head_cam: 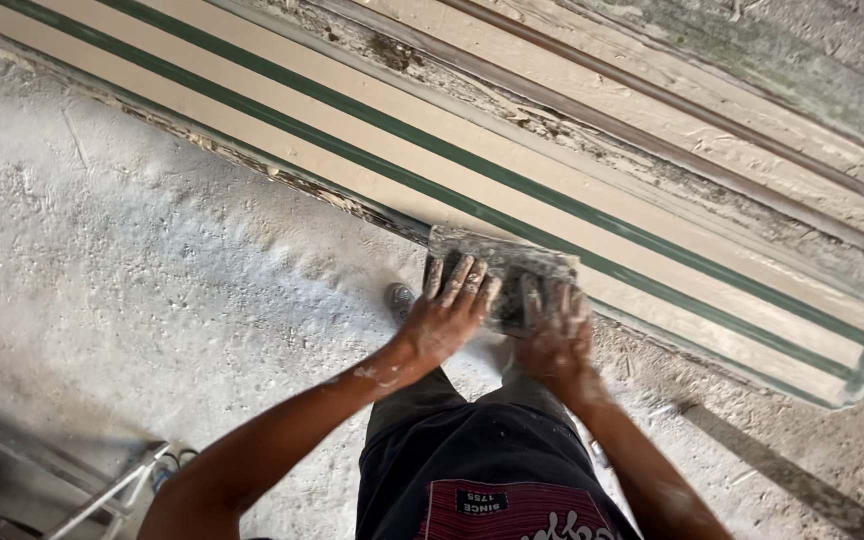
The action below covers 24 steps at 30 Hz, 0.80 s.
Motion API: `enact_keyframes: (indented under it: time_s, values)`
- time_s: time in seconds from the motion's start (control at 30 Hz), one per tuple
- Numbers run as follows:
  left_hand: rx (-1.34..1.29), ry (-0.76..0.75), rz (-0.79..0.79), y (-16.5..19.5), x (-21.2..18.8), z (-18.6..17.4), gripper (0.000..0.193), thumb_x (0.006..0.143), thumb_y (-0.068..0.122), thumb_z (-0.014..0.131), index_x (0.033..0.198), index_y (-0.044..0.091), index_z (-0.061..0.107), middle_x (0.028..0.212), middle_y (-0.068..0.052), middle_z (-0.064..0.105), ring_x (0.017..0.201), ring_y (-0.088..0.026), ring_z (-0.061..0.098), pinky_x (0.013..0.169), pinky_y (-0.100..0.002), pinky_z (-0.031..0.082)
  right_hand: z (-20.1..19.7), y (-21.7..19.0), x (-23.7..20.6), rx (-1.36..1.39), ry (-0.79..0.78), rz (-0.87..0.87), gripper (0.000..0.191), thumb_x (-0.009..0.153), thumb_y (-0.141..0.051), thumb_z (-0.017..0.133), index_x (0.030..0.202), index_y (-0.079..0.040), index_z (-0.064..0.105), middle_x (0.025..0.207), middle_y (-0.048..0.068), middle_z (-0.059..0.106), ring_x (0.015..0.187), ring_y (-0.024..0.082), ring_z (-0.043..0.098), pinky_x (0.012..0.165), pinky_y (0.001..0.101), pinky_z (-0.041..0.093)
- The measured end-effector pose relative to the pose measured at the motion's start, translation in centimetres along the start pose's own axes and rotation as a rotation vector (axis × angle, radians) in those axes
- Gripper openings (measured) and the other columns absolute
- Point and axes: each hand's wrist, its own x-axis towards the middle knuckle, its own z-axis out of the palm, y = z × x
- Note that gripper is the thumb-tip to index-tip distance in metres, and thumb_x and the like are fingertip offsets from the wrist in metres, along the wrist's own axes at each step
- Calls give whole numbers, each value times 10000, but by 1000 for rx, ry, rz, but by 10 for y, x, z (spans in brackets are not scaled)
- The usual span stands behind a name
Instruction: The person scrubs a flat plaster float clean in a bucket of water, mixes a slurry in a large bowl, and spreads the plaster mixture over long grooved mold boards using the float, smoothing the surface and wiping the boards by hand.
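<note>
The float [500, 268], a flat rectangular slab caked in grey plaster, lies pressed face-down against the lower edge of the moulding [512, 190], where the striped cream-and-green profile meets the rough wall [152, 260]. It appears rigid and board-like, of moderate weight, and its crusted back should give a gritty, non-slip hold; any wet residue along the edges may be slick, though the view does not settle that. The sound place to take it is across the back, with pressure spread flat rather than pinched at a corner. The left hand [449, 312] lies on the near left part of the float, fingers [462, 280] extended and splayed over its back, pressing rather than wrapped round it. The right hand [552, 335] covers the near right part; it is blurred, its fingers seem bent over the float's lower edge, and whether they close fully around it cannot be told. Both hands are spattered with pale plaster. The float thus sits beyond and under the fingertips, between the palms and the moulding. Further out, a weathered band of flaking plaster runs above the moulding, and a metal frame [102, 495], possibly a ladder, shows at lower left.
</note>
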Motion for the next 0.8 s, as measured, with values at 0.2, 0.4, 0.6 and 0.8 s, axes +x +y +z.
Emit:
enact_keyframes:
  time_s: [0.2, 0.4, 0.6, 0.8]
  values:
    - [123, -69, 137, -72, -20, 47, 603, 981, 154, 614, 1536, 24, 416, 1666, -175, 312, 1570, -365, 223, 1289, -561, 164, 44, -89, 96, 24, -35, 299, 728, 971, -51, 351, 1589, 119, 6, 1617, 404, -15, 1500, 562, 3, 1197, 659, -28]
    - [143, -400, 111, -78, -38, 49, 714, 918, 108, 575, 1576, 14, 314, 1693, -183, 209, 1541, -388, 159, 1256, -525, 130, 45, -115, 98, 246, -53, 282, 786, 912, -17, 358, 1598, 49, -19, 1644, 369, -26, 1506, 529, -13, 1212, 624, -58]
    - [-316, -341, -207, -51, -63, 11, 668, 897, 66, 599, 1494, -90, 345, 1491, -359, 381, 1339, -478, 442, 1133, -560, 347, -2, -74, 63, 32, 80, -5, 663, 930, -92, 440, 1546, -8, 208, 1596, 256, 178, 1509, 420, 161, 1235, 583, 60]
    - [-527, -96, -749, -106, -32, 5, 525, 1006, 111, 555, 1459, -116, 415, 1403, -379, 525, 985, -397, 721, 733, -424, 620, -115, -22, 204, -248, 617, -415, 527, 963, -212, 563, 1466, -110, 440, 1508, 160, 403, 1455, 345, 373, 1220, 538, 235]
